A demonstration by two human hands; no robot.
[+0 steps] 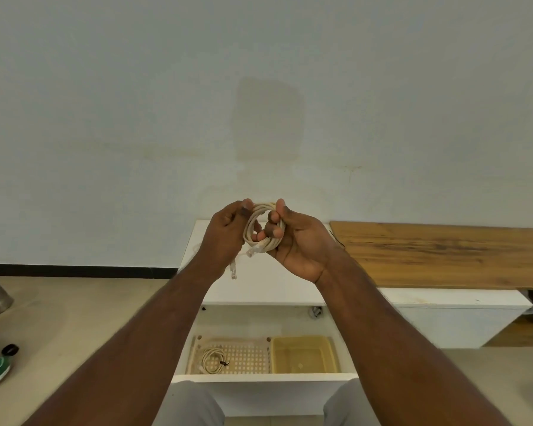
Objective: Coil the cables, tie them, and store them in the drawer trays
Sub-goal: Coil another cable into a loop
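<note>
Both hands up: right hand [296, 238] grips cable coil [260, 229] keeping loops together, left hand [228, 232] pinches rim, tie not yet on

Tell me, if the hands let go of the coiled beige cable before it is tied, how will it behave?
The beige cable would probably spring open: only the left hand and right hand hold its loops. It looks light and floppy; one plug end dangles.
</note>
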